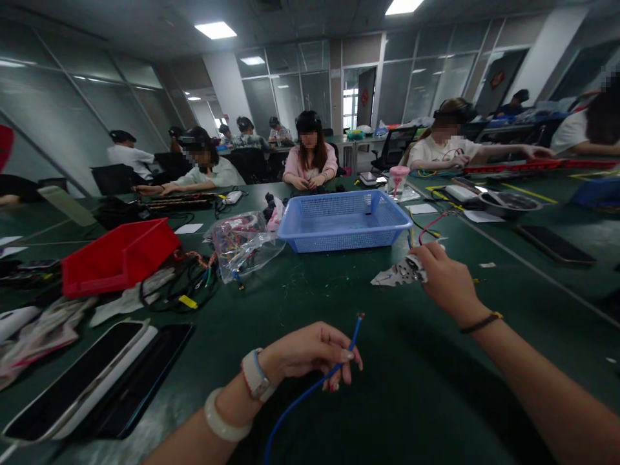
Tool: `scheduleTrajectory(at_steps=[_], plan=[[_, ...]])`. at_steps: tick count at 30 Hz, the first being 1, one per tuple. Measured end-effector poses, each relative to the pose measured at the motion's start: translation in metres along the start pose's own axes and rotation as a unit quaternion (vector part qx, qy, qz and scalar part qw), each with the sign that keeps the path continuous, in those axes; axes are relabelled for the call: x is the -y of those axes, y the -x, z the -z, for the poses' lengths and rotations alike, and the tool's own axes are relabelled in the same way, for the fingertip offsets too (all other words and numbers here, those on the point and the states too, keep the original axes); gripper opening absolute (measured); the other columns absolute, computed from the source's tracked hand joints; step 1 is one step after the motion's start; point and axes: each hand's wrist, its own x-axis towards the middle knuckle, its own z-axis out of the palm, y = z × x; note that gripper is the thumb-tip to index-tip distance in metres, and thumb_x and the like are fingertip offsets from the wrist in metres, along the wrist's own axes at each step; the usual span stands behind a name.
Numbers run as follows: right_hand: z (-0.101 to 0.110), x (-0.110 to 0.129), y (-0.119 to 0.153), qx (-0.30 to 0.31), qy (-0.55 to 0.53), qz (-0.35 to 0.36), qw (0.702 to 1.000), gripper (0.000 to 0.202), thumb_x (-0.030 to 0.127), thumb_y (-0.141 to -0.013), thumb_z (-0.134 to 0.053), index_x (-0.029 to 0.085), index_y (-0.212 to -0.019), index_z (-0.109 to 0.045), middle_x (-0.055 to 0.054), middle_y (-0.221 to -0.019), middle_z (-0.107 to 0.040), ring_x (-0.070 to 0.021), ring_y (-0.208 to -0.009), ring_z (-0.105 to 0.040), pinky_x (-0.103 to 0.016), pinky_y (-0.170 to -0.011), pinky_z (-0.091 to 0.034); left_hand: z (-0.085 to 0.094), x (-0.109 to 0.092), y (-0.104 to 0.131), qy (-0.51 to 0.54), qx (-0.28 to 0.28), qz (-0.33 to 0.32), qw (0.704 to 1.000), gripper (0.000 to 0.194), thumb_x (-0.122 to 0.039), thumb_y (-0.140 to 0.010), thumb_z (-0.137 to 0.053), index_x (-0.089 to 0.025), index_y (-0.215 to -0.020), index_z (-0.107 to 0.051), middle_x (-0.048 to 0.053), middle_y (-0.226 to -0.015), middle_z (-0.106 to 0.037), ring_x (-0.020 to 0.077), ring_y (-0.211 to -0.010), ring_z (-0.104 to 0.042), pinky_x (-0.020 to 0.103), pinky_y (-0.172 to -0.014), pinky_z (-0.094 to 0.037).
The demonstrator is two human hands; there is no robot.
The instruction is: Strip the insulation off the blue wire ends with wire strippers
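My left hand (pixel 320 354), with a watch and a pale bangle on its wrist, pinches a blue cable (pixel 301 397) near its upper end. The cable's tip points up and the rest curves down toward the near edge of the view. Farther forward on the right, my right hand (pixel 443 278) has its fingers closed round a perforated grey-white piece (pixel 394 274), whose pointed end faces left. Coloured wires (pixel 433 224) show just beyond that hand. Between the two hands lies dark green tabletop (pixel 387 342).
A blue basket (pixel 343 244) stands ahead. At left are a red bin (pixel 119 258), a clear bag of wires (pixel 242 248), black cables and phones (pixel 80 374). A black phone (pixel 555 244) lies right. People sit across the table.
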Motion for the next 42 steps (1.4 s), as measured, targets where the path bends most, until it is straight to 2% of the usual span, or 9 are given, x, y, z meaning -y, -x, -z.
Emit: scheduleTrajectory(at_steps=[7, 11, 17, 23, 27, 30, 35, 38, 42], plan=[[0.01, 0.005, -0.015, 0.019, 0.054, -0.023, 0.998, 0.029, 0.015, -0.087, -0.039, 0.018, -0.112, -0.053, -0.013, -0.109, -0.058, -0.0162, -0.062, -0.057, -0.027, -0.044, -0.03, 0.001, 0.001, 0.0, 0.017, -0.039, -0.049, 0.998, 0.027, -0.029, -0.077, -0.071, -0.009, -0.096, -0.068, 0.004, -0.071, -0.068, 0.0076, -0.05, -0.06, 0.015, -0.045, -0.049], [0.022, -0.015, -0.054, 0.003, 0.122, -0.04, 0.992, 0.033, 0.015, -0.09, -0.031, 0.016, -0.116, -0.05, -0.015, -0.111, -0.057, -0.0176, -0.064, -0.058, -0.027, -0.045, -0.029, 0.002, 0.002, -0.001, 0.014, -0.04, -0.056, 0.997, 0.026, -0.028, -0.078, -0.07, -0.008, -0.096, -0.069, 0.004, -0.072, -0.067, 0.0075, -0.051, -0.06, 0.015, -0.046, -0.048], [0.02, -0.043, -0.128, 0.01, 0.149, 0.009, 0.989, 0.04, 0.012, -0.093, -0.021, 0.011, -0.122, -0.048, -0.02, -0.119, -0.053, -0.0276, -0.092, -0.058, -0.03, -0.059, -0.038, 0.001, 0.004, -0.004, 0.012, -0.042, -0.061, 0.997, 0.024, -0.026, -0.079, -0.068, -0.008, -0.094, -0.069, 0.004, -0.072, -0.067, 0.0075, -0.05, -0.06, 0.015, -0.046, -0.047], [0.022, -0.048, -0.157, 0.013, 0.134, 0.03, 0.99, 0.04, 0.012, -0.095, -0.021, 0.01, -0.122, -0.051, -0.022, -0.133, -0.044, -0.0329, -0.111, -0.047, -0.036, -0.071, -0.04, 0.003, 0.006, -0.005, 0.022, -0.043, -0.07, 0.996, 0.023, -0.026, -0.078, -0.069, -0.008, -0.092, -0.068, 0.004, -0.072, -0.067, 0.0071, -0.049, -0.059, 0.016, -0.046, -0.048], [0.034, -0.033, -0.149, 0.021, 0.082, 0.027, 0.996, 0.044, 0.012, -0.094, -0.019, 0.009, -0.13, -0.044, -0.023, -0.133, -0.043, -0.028, -0.107, -0.051, -0.034, -0.073, -0.039, 0.005, 0.005, -0.003, 0.035, -0.052, -0.086, 0.994, 0.02, -0.024, -0.078, -0.069, -0.009, -0.091, -0.067, 0.004, -0.072, -0.067, 0.0067, -0.05, -0.059, 0.016, -0.047, -0.047], [0.036, -0.017, -0.133, 0.044, 0.036, 0.009, 0.998, 0.045, 0.013, -0.089, -0.03, 0.008, -0.132, -0.04, -0.023, -0.126, -0.049, -0.0261, -0.095, -0.057, -0.031, -0.066, -0.04, 0.005, 0.002, -0.001, 0.047, -0.054, -0.096, 0.993, 0.021, -0.025, -0.078, -0.07, -0.009, -0.09, -0.066, 0.004, -0.074, -0.068, 0.0063, -0.05, -0.059, 0.016, -0.048, -0.047], [0.029, 0.017, -0.082, 0.095, -0.034, 0.034, 0.994, 0.048, 0.011, -0.078, -0.047, 0.021, -0.125, -0.047, -0.012, -0.124, -0.055, -0.0219, -0.086, -0.061, -0.028, -0.059, -0.042, -0.002, -0.002, 0.0, 0.066, -0.064, -0.121, 0.988, 0.028, -0.029, -0.071, -0.077, -0.01, -0.082, -0.06, 0.005, -0.076, -0.069, 0.0075, -0.047, -0.059, 0.018, -0.046, -0.048], [0.021, 0.032, -0.048, 0.112, -0.151, 0.045, 0.981, 0.043, 0.013, -0.08, -0.047, 0.024, -0.122, -0.048, -0.009, -0.125, -0.055, -0.0218, -0.09, -0.061, -0.029, -0.062, -0.044, -0.006, -0.005, 0.002, 0.072, -0.082, -0.15, 0.983, 0.032, -0.031, -0.069, -0.079, -0.011, -0.081, -0.057, 0.004, -0.073, -0.069, 0.0081, -0.046, -0.059, 0.019, -0.044, -0.049], [0.008, 0.04, -0.016, 0.097, -0.214, 0.026, 0.972, 0.045, 0.009, -0.078, -0.049, 0.024, -0.121, -0.049, -0.009, -0.12, -0.057, -0.0208, -0.087, -0.061, -0.029, -0.062, -0.045, -0.01, -0.01, 0.006, 0.057, -0.135, -0.173, 0.974, 0.031, -0.03, -0.07, -0.078, -0.012, -0.082, -0.055, 0.002, -0.067, -0.067, 0.0096, -0.049, -0.062, 0.02, -0.049, -0.051]])
